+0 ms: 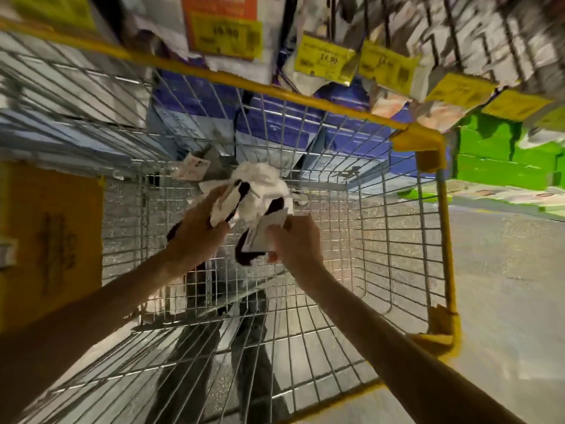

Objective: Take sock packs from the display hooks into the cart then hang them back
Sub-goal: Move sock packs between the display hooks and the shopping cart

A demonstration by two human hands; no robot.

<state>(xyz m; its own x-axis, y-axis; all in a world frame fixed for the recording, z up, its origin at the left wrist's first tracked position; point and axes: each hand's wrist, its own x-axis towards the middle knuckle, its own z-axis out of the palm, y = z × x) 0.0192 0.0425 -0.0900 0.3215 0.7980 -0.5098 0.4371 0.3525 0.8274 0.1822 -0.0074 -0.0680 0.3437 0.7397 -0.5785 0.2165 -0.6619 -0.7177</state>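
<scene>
The display packs and yellow price tags (324, 58) along the top are smeared by motion blur, and most print cannot be read. The sock packs (260, 185), white with black parts, are bunched above the wire cart (444, 209); their number cannot be told. They are gripped from below by the left hand (198, 231), and a labelled card end is pinched by the right hand (295, 240).
</scene>
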